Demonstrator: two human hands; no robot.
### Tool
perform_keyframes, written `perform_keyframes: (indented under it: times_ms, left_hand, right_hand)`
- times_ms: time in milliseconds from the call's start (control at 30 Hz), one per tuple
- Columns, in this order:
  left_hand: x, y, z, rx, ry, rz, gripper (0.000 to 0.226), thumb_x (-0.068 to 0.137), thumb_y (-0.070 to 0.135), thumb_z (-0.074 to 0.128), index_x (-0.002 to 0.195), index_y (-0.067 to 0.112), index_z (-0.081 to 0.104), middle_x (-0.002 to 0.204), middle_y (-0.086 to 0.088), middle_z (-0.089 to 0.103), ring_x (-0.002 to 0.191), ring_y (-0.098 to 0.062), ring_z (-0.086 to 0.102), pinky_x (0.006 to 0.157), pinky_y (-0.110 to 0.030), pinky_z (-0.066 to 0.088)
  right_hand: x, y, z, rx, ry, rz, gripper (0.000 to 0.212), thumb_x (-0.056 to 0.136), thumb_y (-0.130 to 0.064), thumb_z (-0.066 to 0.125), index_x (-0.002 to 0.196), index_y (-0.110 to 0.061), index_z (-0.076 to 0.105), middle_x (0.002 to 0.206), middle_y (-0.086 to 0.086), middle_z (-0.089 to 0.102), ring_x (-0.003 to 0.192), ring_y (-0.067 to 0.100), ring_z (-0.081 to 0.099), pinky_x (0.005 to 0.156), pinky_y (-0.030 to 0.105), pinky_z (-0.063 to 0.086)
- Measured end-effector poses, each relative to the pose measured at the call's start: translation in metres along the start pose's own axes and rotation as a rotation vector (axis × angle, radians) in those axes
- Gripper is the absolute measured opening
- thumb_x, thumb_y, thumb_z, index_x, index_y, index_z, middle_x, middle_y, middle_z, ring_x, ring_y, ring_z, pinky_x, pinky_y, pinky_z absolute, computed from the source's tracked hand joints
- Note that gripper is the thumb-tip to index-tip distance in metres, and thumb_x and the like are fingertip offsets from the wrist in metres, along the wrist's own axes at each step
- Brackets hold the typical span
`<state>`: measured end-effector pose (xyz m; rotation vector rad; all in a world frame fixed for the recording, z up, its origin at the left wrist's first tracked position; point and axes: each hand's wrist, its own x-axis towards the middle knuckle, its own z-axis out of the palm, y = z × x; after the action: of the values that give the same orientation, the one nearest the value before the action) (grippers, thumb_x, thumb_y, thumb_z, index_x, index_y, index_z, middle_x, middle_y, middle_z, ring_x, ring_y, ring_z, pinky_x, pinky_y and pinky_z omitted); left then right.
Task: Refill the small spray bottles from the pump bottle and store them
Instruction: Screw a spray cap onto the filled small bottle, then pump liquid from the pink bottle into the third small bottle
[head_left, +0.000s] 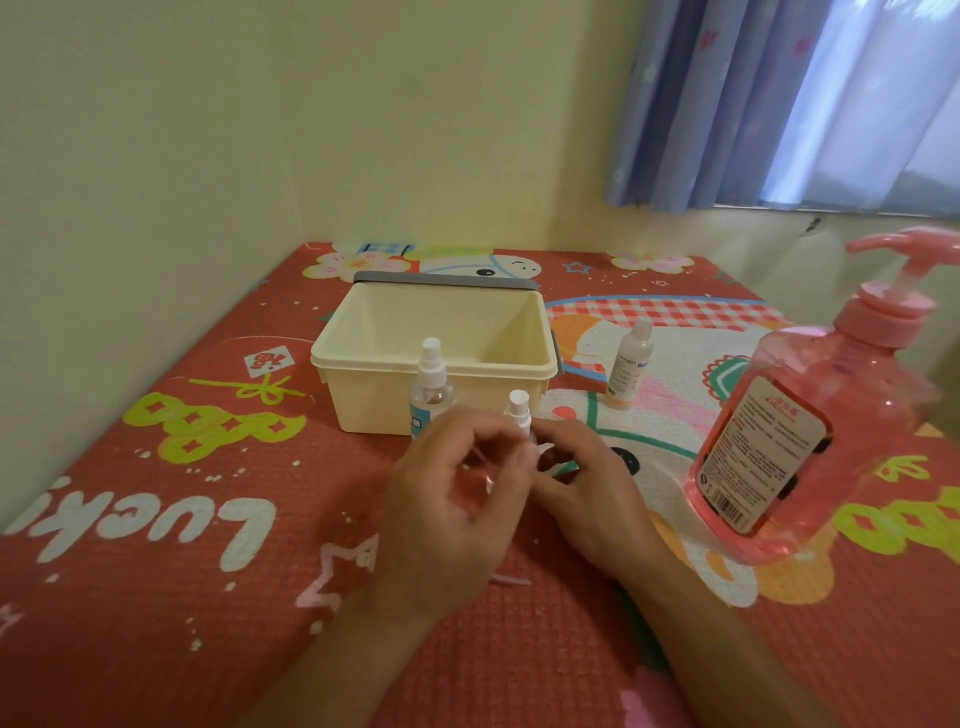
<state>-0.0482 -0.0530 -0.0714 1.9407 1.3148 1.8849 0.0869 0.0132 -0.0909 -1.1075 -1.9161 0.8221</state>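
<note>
A small clear spray bottle (519, 415) with a white spray head is held low over the mat, at the centre. My left hand (457, 499) wraps its clear body, which is mostly hidden and blurred. My right hand (587, 483) pinches it from the right, just below the head. A second small spray bottle (431, 384) stands upright on its own, against the front of the open cream storage box (363, 358). The large pink pump bottle (795, 426) stands at the right, holding pink liquid.
A small white-capped bottle (631, 364) with a label stands to the right of the box. Everything rests on a red patterned mat (156, 545). A wall runs behind and to the left, and a blue curtain (753, 104) hangs at the back right.
</note>
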Motion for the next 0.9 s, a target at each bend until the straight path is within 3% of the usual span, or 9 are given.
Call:
perform_keyframes:
  times_ms: [100,267,400,533,633,767,900]
  left_hand:
    - [-0.006,0.001,0.005,-0.022,-0.112,0.023,0.015,0.09,0.022,0.061,0.084,0.011,0.068,0.078,0.007,0.065,0.073,-0.01,0.061,0.066,-0.022,0.048]
    - [-0.01,0.002,0.009,-0.041,-0.153,0.011,0.012,0.088,0.02,0.063,0.093,0.014,0.072,0.086,0.011,0.068,0.082,-0.006,0.064,0.076,-0.019,0.049]
    - [-0.01,0.005,0.009,-0.04,-0.181,0.013,0.012,0.089,0.02,0.063,0.094,0.015,0.072,0.087,0.011,0.068,0.083,-0.007,0.065,0.072,-0.024,0.052]
    - [-0.012,0.005,0.01,-0.023,-0.198,0.023,0.012,0.089,0.019,0.062,0.094,0.016,0.072,0.087,0.009,0.069,0.083,-0.008,0.066,0.07,-0.023,0.052]
    - [-0.012,0.005,0.011,-0.017,-0.211,0.02,0.012,0.09,0.02,0.062,0.094,0.017,0.072,0.086,0.009,0.069,0.083,-0.009,0.066,0.07,-0.024,0.052]
    - [-0.012,0.005,0.009,-0.026,-0.228,-0.006,0.012,0.09,0.02,0.062,0.094,0.017,0.072,0.086,0.015,0.068,0.081,-0.004,0.064,0.07,-0.013,0.044]
    - [-0.012,0.006,0.01,-0.058,-0.222,-0.016,0.011,0.089,0.021,0.062,0.093,0.018,0.072,0.084,0.019,0.067,0.077,-0.003,0.064,0.069,-0.014,0.046]
  right_hand:
    - [0.001,-0.001,0.003,-0.025,0.035,-0.01,0.04,0.081,-0.029,0.07,0.117,-0.043,0.059,0.105,-0.021,0.062,0.091,-0.008,0.057,0.074,0.014,0.049]
    - [-0.001,-0.003,0.006,-0.01,0.075,-0.026,0.039,0.085,-0.026,0.066,0.122,-0.036,0.058,0.11,-0.02,0.062,0.094,-0.013,0.057,0.072,0.003,0.043]
    - [-0.003,-0.008,0.007,0.003,0.071,-0.032,0.056,0.07,-0.056,0.049,0.122,-0.034,0.059,0.111,-0.017,0.063,0.097,-0.007,0.059,0.079,0.01,0.047]
    - [-0.004,-0.007,0.009,0.018,0.06,-0.043,0.057,0.07,-0.055,0.044,0.119,-0.031,0.06,0.108,-0.011,0.064,0.096,0.001,0.061,0.084,0.027,0.053]
    - [-0.004,-0.005,0.007,-0.002,0.046,-0.032,0.064,0.069,-0.055,0.045,0.123,-0.025,0.06,0.11,-0.009,0.064,0.098,0.001,0.06,0.085,0.027,0.052]
    - [-0.006,0.0,0.002,-0.052,0.061,-0.014,0.045,0.082,-0.038,0.063,0.127,-0.03,0.058,0.112,-0.017,0.062,0.1,-0.006,0.058,0.085,0.02,0.051]
    - [-0.011,-0.01,-0.023,-0.079,0.217,-0.034,0.032,0.091,-0.025,0.061,0.122,-0.035,0.062,0.104,-0.021,0.066,0.092,-0.008,0.06,0.072,0.012,0.05]
